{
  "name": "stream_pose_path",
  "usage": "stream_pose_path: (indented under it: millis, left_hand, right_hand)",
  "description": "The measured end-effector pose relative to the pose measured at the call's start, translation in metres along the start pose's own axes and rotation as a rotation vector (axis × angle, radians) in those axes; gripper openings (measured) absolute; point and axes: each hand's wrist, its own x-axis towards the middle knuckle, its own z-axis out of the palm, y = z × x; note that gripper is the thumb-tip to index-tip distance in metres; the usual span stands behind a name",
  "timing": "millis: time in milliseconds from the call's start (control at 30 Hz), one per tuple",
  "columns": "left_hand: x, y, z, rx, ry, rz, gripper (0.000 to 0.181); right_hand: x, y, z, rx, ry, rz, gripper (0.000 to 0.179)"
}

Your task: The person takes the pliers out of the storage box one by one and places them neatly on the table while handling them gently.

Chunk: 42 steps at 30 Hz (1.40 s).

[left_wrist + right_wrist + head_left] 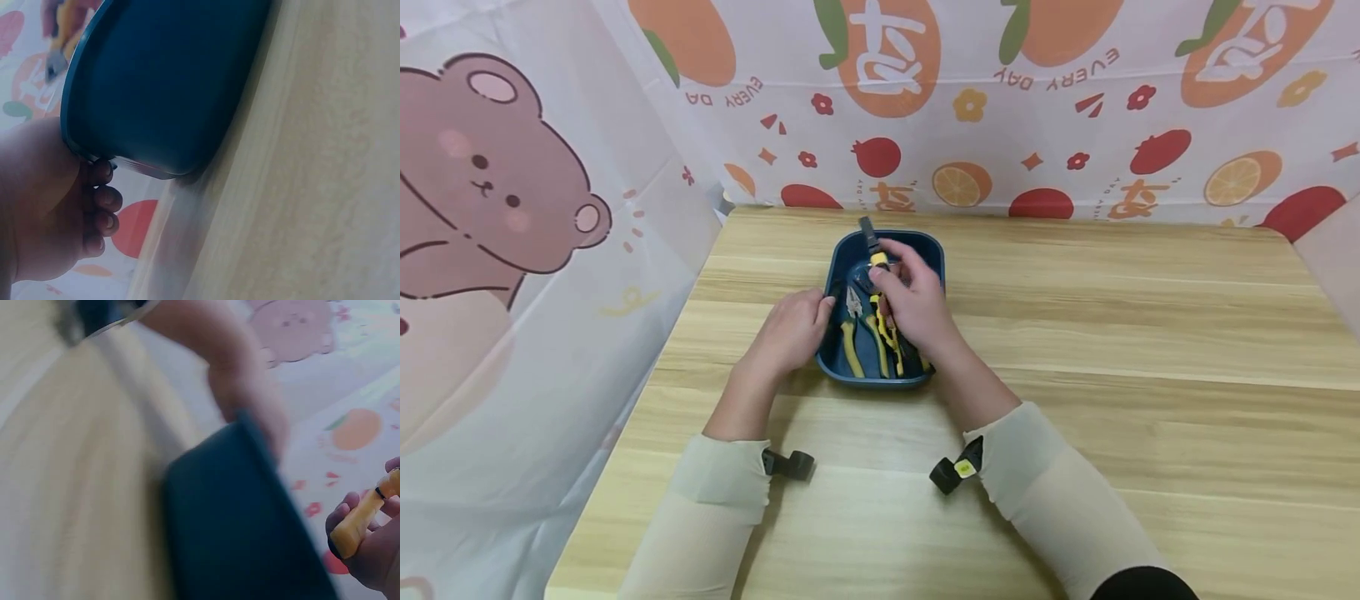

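A dark blue plastic bin [880, 382] stands on the wooden table, holding several hand tools. Pliers [847, 346] with yellow-and-green handles lie in its left half, their jaws pointing away from me. Beside them are yellow-and-black tools [895, 350], partly covered by my right hand. My left hand [792, 327] grips the bin's left rim, fingers curled around it below the edge. Over the bin, my right hand [917, 300] holds a yellow-and-black tool [357, 526] by its yellow handle. The tool's dark, narrow end points toward the far rim; its exact kind cannot be told.
The wooden table [1120, 350] extends widely to the right of the bin. A printed fruit-pattern cloth [1000, 150] hangs behind the far edge, and a bear-print cloth [490, 183] hangs on the left. Small black wrist cameras [790, 465] jut inward from both sleeves.
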Motion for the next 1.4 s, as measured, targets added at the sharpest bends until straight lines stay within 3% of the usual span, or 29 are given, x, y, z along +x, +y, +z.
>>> stream_pose_path:
  millis: [133, 267, 467, 633, 767, 1000, 1400]
  left_hand:
    - [0.000, 0.000, 0.002, 0.007, 0.008, 0.002, 0.038]
    - [0.000, 0.000, 0.001, 0.006, 0.007, 0.003, 0.038]
    - [0.000, 0.001, 0.000, 0.009, 0.003, 0.004, 0.038]
    - [0.000, 0.000, 0.001, 0.010, 0.005, 0.006, 0.038]
    - [0.000, 0.000, 0.002, 0.002, 0.003, 0.005, 0.038]
    - [0.001, 0.000, 0.003, 0.000, 0.012, 0.007, 0.038]
    - [0.001, -0.001, 0.004, -0.005, 0.011, -0.015, 0.040]
  right_hand:
    - [-0.007, -0.011, -0.021, 0.038, 0.075, -0.095, 0.039]
    - [-0.013, -0.007, -0.047, -0.057, 0.192, -0.136, 0.041]
    - [-0.018, 0.011, -0.076, -0.311, 0.348, -0.066, 0.042]
    - [-0.017, 0.022, -0.090, -0.491, 0.404, -0.006, 0.045]
    - [-0.016, 0.032, -0.095, -0.626, 0.405, 0.010, 0.045]
    - [-0.011, 0.047, -0.097, -0.835, 0.333, 0.074, 0.048]
    - [-0.006, 0.063, -0.099, -0.883, 0.196, 0.235, 0.056]
